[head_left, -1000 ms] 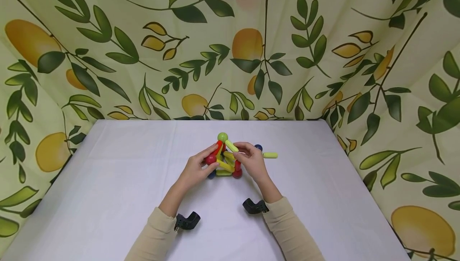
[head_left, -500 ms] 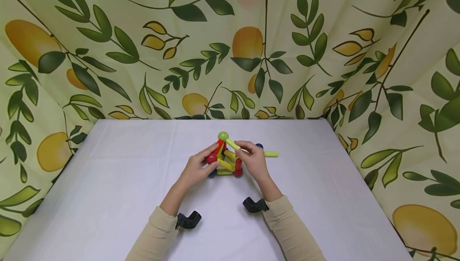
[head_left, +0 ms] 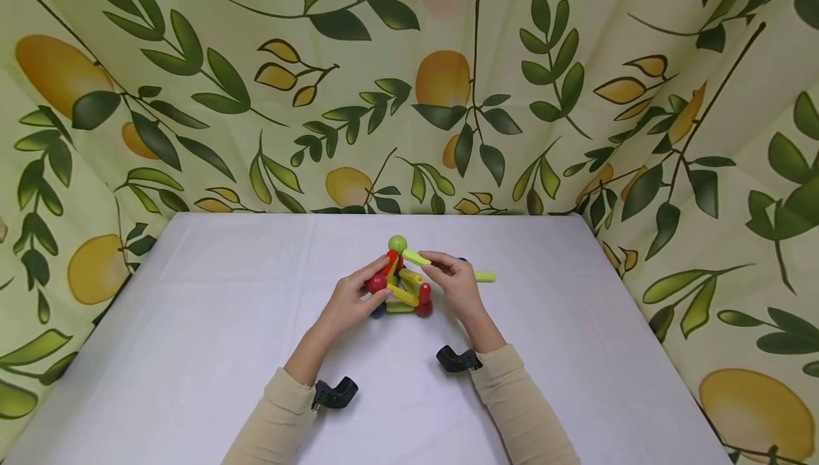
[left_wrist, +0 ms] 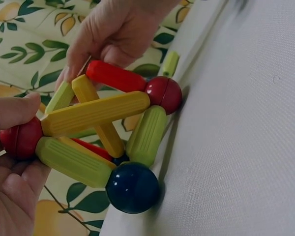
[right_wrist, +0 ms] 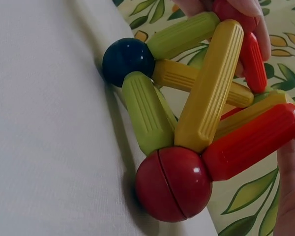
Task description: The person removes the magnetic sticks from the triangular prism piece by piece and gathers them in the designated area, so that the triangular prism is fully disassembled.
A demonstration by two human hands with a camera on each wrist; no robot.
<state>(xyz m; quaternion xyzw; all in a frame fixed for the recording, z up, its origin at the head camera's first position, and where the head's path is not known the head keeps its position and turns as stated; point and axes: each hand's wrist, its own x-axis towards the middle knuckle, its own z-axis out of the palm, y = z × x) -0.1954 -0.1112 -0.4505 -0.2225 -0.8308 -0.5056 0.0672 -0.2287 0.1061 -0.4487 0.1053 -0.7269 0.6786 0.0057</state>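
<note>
A structure of coloured rods and balls, apparently a magnetic building set, stands on the white cloth between the hands. In the head view my left hand (head_left: 350, 303) holds the red ball (head_left: 377, 283) at its left, thumb and fingers on either side. My right hand (head_left: 456, 284) pinches a light green rod (head_left: 416, 258), whose other end meets the green ball (head_left: 397, 243) on top. Below that hand, a red rod (head_left: 425, 293) rises from the lower red ball (head_left: 424, 308), its upper end bare. A yellow rod (left_wrist: 96, 114) links the two red balls; a blue ball (left_wrist: 132, 188) forms a bottom corner.
Right of the structure, another light green rod (head_left: 485, 276) lies on the cloth-covered table (head_left: 224, 323), partly behind the right hand. A leaf-and-fruit patterned curtain (head_left: 384, 116) hangs behind and along both sides. Black wrist mounts (head_left: 335, 392) show at both cuffs.
My right hand has shifted slightly right, and the light green rod's held end has swung up and outward. The upright red rod's top now shows. My left hand stays on the red ball.
</note>
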